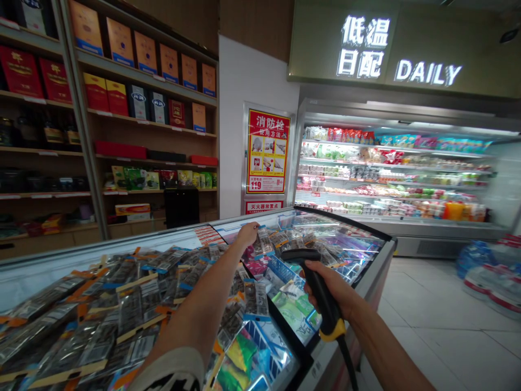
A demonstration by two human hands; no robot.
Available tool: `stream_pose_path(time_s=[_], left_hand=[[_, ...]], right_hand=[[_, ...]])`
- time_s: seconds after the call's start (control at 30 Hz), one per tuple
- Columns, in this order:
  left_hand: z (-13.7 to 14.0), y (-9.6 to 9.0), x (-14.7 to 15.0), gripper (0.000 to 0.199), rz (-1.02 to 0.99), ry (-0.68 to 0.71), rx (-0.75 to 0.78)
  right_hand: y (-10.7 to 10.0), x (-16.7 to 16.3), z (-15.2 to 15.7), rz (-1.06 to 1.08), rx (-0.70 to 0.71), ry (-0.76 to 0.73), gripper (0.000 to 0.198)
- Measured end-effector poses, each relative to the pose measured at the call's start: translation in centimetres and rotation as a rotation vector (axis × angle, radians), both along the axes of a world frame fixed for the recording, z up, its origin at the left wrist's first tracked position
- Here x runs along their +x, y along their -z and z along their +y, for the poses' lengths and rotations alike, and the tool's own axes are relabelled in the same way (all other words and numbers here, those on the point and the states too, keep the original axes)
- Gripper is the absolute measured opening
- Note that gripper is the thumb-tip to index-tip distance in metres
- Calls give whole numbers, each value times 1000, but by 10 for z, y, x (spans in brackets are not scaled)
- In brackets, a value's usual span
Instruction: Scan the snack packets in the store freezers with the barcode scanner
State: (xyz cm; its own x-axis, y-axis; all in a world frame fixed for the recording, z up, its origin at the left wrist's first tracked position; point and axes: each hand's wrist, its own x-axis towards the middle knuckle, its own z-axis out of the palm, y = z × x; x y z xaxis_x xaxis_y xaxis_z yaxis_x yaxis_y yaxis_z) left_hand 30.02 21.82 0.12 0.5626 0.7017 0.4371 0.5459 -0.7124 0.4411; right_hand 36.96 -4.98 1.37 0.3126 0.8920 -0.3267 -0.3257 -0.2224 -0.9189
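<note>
My left hand (247,235) reaches far out over the glass top of the chest freezer, its fingers closed at the edge of a small clear packet (265,242) with dark contents and a blue border. In my right hand (331,290) is a black and yellow barcode scanner (323,293), gripped by its handle. The scanner's head points left, towards the packet, and its cable hangs down. Many similar packets (134,293) with orange, blue or tan ends lie heaped on the glass to the left. Another packet (255,300) lies apart near the freezer's dark frame.
The chest freezer's rim (376,271) runs along the right, with bagged goods visible under the glass. Shelves of boxes (157,103) stand behind left. A lit refrigerated display (391,179) is at the back right. Bottled water packs (494,279) sit on the tiled floor.
</note>
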Motion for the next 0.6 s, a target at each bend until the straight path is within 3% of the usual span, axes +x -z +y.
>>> stream_pose_path(time_s=[0.6], left_hand=[[-6, -2, -4, 30, -21, 25, 121]], right_hand=[[-6, -6, -3, 90, 44, -48, 26]])
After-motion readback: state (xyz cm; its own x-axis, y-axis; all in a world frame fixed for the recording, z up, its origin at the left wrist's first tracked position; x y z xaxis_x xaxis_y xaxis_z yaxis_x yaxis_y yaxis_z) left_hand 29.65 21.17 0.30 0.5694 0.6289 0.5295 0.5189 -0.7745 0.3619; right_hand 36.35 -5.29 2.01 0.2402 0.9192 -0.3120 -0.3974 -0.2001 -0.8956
